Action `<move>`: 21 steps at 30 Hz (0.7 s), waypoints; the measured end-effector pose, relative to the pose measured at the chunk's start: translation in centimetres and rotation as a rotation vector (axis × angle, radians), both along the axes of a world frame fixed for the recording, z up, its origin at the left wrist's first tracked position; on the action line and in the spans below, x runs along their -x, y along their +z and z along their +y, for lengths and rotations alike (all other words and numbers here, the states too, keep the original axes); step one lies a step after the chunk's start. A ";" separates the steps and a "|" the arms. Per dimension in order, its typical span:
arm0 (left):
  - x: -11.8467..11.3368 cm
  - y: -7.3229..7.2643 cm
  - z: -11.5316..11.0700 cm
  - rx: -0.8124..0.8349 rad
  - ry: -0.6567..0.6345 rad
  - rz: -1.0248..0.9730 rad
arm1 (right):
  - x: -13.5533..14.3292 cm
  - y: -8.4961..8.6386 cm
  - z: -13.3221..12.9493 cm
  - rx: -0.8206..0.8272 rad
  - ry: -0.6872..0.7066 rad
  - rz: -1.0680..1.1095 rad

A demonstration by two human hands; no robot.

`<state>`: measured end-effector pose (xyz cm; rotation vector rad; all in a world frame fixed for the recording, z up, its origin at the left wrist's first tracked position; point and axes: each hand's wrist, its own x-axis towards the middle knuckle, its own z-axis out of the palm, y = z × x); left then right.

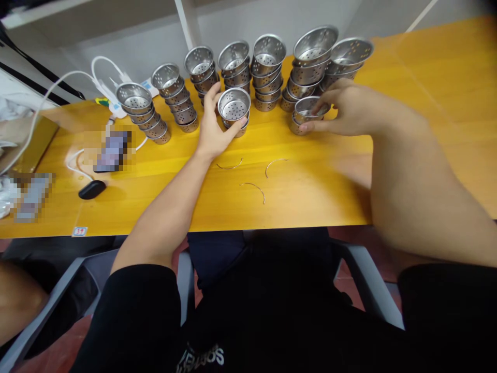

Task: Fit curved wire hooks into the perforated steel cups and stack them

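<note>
My left hand [217, 129] is wrapped round a short stack of perforated metal cups [234, 105], thumb on the near side and fingers on the far left. With thumb and fingers, my right hand [337, 111] grips a metal cup [303, 115] at its rim, on another short stack to the right. Behind both hands stand several taller stacks of similar cups, such as one at the middle [267, 72] and a wider one [310, 65] at the right. Three thin curved wires, one of them here [258, 190], lie on the yellow table [217, 207] in front.
At the left are a phone [112, 150], a black oval object [92, 189], white cables and a second blurred device [34, 197]. A numbered label [79, 231] marks the front edge. Another person's arm [19, 300] shows at lower left.
</note>
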<state>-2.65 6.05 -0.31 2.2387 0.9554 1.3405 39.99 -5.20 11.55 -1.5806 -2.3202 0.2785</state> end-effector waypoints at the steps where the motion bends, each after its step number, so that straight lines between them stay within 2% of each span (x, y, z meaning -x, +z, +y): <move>1: -0.1 0.1 -0.2 0.001 0.002 -0.002 | 0.5 0.4 -0.6 -0.042 -0.013 0.016; 4: -0.6 0.6 -1.0 0.007 0.002 -0.035 | 2.5 2.3 -3.0 -0.196 -0.051 0.088; 6: -1.0 1.0 -1.4 0.023 -0.002 -0.051 | 4.0 3.3 -4.4 -0.233 0.004 0.086; 7: -1.1 1.2 -1.6 0.031 -0.004 -0.048 | 4.7 3.6 -4.8 -0.205 0.060 0.080; 9: -1.3 1.6 -2.0 0.034 -0.010 -0.019 | 5.8 3.5 -4.9 -0.042 0.196 0.042; 12: -1.4 1.9 -2.2 0.006 -0.012 0.030 | 7.1 2.2 -4.1 0.256 0.336 -0.048; 16: -1.1 1.5 -1.8 0.009 -0.015 0.048 | 8.7 0.7 -3.5 0.354 0.363 -0.147; 21: -1.0 1.2 -1.4 0.019 -0.019 0.025 | 10.4 1.1 -4.6 0.398 0.293 -0.285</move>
